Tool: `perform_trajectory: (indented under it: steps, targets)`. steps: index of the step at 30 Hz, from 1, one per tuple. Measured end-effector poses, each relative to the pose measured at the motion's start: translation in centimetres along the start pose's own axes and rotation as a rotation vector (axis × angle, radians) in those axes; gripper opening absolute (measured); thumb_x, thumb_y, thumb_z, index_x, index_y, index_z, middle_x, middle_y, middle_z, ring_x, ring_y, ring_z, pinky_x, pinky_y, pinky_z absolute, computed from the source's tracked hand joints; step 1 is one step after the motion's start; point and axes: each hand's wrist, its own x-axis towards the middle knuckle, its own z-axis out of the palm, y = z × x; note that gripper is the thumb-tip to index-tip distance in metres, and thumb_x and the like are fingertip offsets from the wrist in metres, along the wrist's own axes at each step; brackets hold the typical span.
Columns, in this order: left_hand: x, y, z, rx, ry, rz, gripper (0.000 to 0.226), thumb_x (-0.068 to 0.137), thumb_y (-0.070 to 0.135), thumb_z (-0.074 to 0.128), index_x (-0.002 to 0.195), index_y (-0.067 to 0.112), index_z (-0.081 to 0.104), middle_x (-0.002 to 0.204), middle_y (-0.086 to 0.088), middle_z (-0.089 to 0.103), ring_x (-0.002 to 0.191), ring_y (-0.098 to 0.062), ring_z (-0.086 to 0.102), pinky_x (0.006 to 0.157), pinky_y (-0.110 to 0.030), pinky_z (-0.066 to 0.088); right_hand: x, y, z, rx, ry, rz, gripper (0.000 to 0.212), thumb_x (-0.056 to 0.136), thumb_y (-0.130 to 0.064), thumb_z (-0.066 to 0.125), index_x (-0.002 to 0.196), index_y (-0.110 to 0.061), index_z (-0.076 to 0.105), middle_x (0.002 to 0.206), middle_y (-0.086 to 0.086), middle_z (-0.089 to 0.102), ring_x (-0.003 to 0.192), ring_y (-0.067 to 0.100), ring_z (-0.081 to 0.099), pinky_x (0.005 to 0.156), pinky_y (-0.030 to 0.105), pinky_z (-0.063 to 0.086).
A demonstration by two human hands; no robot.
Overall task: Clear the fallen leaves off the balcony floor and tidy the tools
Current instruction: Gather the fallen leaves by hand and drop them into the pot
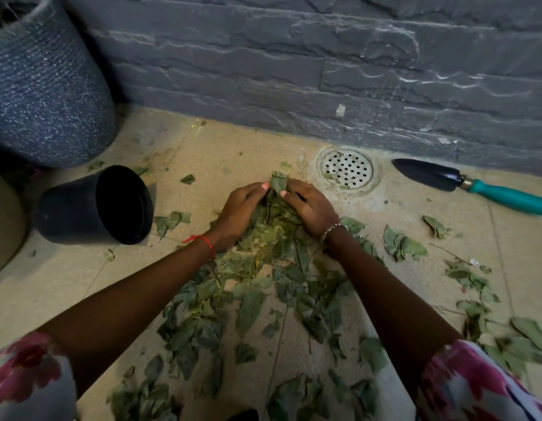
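Left hand (239,214) and right hand (309,208) curl fingers round a loose leaf clump (272,229); lifted carelessly, bits could spill into the far drain (346,169).

Red thread bracelet (206,242) left wrist; silver chain bracelet (332,228) right wrist; pink-white floral sleeves (476,384).
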Motion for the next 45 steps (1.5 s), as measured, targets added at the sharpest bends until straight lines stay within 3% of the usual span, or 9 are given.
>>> perform_trajectory:
  steps: [6, 9, 12, 22, 29, 32, 37, 41, 45]
  targets:
    - [-1.1, 0.6, -0.4, 0.051, 0.174, 0.065, 0.021, 0.097, 0.024, 0.045, 0.100, 0.013, 0.064, 0.104, -0.009, 0.065, 0.100, -0.023, 0.061, 0.088, -0.033, 0.047, -2.6, -1.3, -2.3, 0.315, -0.009, 0.093, 0.022, 0.092, -0.015, 0.053, 0.093, -0.004, 0.071, 0.085, 0.010, 0.070, 0.072, 0.004, 0.064, 0.077, 0.020, 0.047]
    - [-1.6, 0.6, 0.0, 0.203, 0.174, 0.111, 0.025, 0.099, 0.024, 0.043, 0.113, 0.010, 0.059, 0.117, -0.008, 0.060, 0.113, -0.024, 0.055, 0.096, -0.034, 0.043, -4.7, -2.3, -3.9, 0.496, 0.186, 0.098, 0.031, 0.086, -0.028, 0.051, 0.091, -0.005, 0.072, 0.090, 0.010, 0.071, 0.086, 0.013, 0.067, 0.082, 0.016, 0.050]
    - [-1.1, 0.4, -0.9, 0.532, 0.222, 0.145, 0.038, 0.097, 0.034, 0.039, 0.120, 0.009, 0.054, 0.135, -0.007, 0.048, 0.136, -0.026, 0.033, 0.117, -0.044, 0.013, -6.8, -2.0, -4.9, 0.393, 0.354, 0.093, 0.033, 0.087, -0.030, 0.049, 0.094, -0.007, 0.072, 0.095, 0.005, 0.070, 0.091, 0.011, 0.065, 0.082, 0.010, 0.047]
    - [0.2, -1.5, -7.1, 0.873, 0.321, -0.184, 0.054, 0.098, 0.040, 0.040, 0.144, 0.013, 0.031, 0.156, -0.012, 0.015, 0.145, -0.026, 0.009, 0.118, -0.041, 0.005, -8.5, -0.2, -1.1, -0.039, 0.214, 0.106, 0.057, 0.083, -0.049, 0.045, 0.128, -0.015, 0.054, 0.134, 0.007, 0.054, 0.124, 0.023, 0.047, 0.110, 0.041, 0.032]
    - [-2.5, -0.4, -3.6, 0.492, 0.105, -0.005, 0.046, 0.101, 0.028, 0.037, 0.145, 0.013, 0.031, 0.149, -0.004, 0.035, 0.136, -0.017, 0.031, 0.110, -0.023, 0.022, -8.4, 0.3, -0.6, -0.169, 0.193, 0.058, 0.067, 0.081, -0.061, 0.037, 0.129, -0.017, 0.051, 0.136, 0.004, 0.052, 0.128, 0.022, 0.045, 0.110, 0.025, 0.016]
    - [-2.7, 0.1, -3.5, 0.480, 0.266, 0.068, 0.044, 0.101, 0.032, 0.036, 0.141, 0.012, 0.039, 0.145, -0.006, 0.041, 0.135, -0.020, 0.036, 0.115, -0.036, 0.023, -8.3, 0.4, -0.5, -0.181, 0.204, 0.049, 0.069, 0.079, -0.064, 0.034, 0.128, -0.017, 0.052, 0.135, 0.004, 0.053, 0.126, 0.024, 0.047, 0.111, 0.027, 0.019]
    - [-2.9, -0.7, -5.2, 0.871, 0.554, -0.188, 0.054, 0.100, 0.038, 0.030, 0.145, 0.008, 0.028, 0.157, -0.012, 0.015, 0.146, -0.025, 0.003, 0.117, -0.043, -0.003, -8.3, 0.4, -0.4, -0.197, 0.209, 0.046, 0.069, 0.079, -0.064, 0.033, 0.125, -0.017, 0.053, 0.132, 0.003, 0.056, 0.124, 0.024, 0.050, 0.112, 0.029, 0.021]
    - [-3.7, -1.7, -4.2, 0.840, 0.426, -0.368, 0.062, 0.099, 0.046, 0.025, 0.150, 0.012, 0.015, 0.158, -0.014, -0.003, 0.146, -0.026, -0.008, 0.117, -0.047, -0.009, -8.3, 0.3, -0.5, -0.205, 0.196, 0.048, 0.069, 0.079, -0.064, 0.032, 0.125, -0.017, 0.053, 0.131, 0.003, 0.056, 0.124, 0.024, 0.049, 0.112, 0.032, 0.023]
    - [-4.1, -0.6, -3.0, 0.548, 0.306, -0.155, 0.057, 0.100, 0.040, 0.033, 0.149, 0.016, 0.018, 0.159, -0.007, -0.002, 0.146, -0.020, 0.002, 0.116, -0.033, 0.001, -8.3, 0.3, -0.5, -0.214, 0.184, 0.073, 0.070, 0.078, -0.066, 0.031, 0.125, -0.018, 0.052, 0.133, 0.003, 0.054, 0.125, 0.027, 0.048, 0.112, 0.037, 0.029]
